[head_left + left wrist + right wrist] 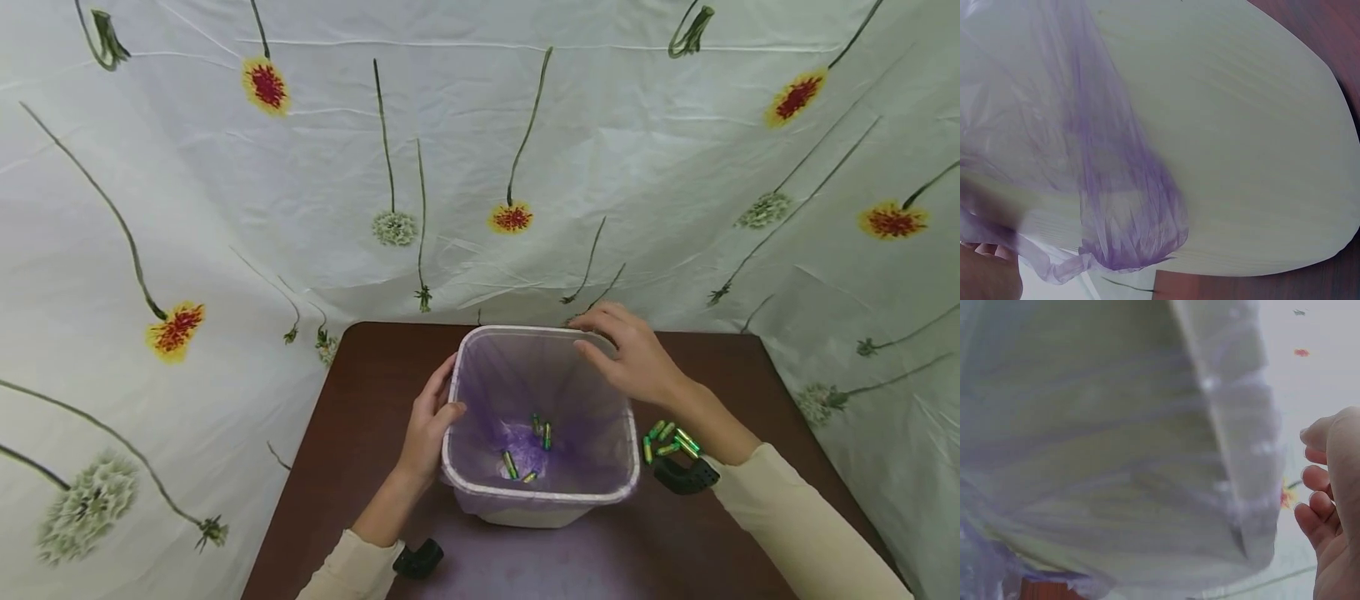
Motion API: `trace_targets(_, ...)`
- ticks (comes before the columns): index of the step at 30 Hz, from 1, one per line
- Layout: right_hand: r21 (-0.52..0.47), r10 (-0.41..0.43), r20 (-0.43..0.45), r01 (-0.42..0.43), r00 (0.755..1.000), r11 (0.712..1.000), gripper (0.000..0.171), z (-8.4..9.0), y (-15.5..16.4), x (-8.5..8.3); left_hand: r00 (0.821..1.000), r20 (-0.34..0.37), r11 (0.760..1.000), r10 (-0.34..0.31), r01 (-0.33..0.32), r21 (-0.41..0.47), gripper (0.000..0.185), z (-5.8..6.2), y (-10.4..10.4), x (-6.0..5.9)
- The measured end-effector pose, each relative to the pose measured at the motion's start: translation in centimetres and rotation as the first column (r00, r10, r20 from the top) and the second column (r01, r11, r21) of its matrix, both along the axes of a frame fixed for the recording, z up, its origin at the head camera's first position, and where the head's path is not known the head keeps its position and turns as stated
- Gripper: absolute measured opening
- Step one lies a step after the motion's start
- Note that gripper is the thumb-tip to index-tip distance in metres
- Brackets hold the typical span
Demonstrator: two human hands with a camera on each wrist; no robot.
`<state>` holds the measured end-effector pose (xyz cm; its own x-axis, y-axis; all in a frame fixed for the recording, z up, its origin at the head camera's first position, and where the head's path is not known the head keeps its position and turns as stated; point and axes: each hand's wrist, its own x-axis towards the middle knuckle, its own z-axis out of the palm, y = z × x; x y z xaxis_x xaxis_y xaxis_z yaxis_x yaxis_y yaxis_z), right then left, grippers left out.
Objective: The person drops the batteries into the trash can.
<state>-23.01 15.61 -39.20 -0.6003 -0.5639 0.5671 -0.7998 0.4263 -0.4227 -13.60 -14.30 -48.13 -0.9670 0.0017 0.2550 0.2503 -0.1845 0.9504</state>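
A white square bin (543,497), lined with a thin purple plastic bag (487,400), stands on the table. Several green-and-gold batteries (510,464) lie on the bag at its bottom. My left hand (427,429) grips the bin's left side, thumb over the rim and fingers along the outer wall. At the far right corner, my right hand (626,354) hovers by the rim, fingers loosely bent and thumb apart from them. In the right wrist view that hand (1338,500) shows a gap from the lined rim. Loose purple film (1129,206) hangs down the outer wall in the left wrist view.
More green-and-gold batteries (667,442) lie on the dark brown table (360,400) to the right of the bin, beside my right forearm. A white flower-printed cloth (465,150) hangs behind the table and along both sides. Each wrist wears a black strap.
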Motion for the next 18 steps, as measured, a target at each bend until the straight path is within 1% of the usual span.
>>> trace_targets(5,-0.007,-0.052,0.006,0.052,0.999,0.999,0.023,-0.5,1.4,0.4,1.000,0.004,1.000,0.002,-0.002,0.000,0.073,0.2,0.0,0.0)
trace_targets(12,-0.001,-0.093,0.046,0.093,0.995,0.996,0.023,-1.2,2.9,1.2,1.000,-0.006,1.000,0.000,0.000,-0.002,0.072,0.2,-0.1,0.0)
trace_targets(18,-0.016,-0.126,0.039,0.127,0.991,0.992,0.024,-1.8,4.1,1.6,1.000,-0.007,1.000,-0.005,0.005,-0.007,0.072,0.1,-0.1,0.0)
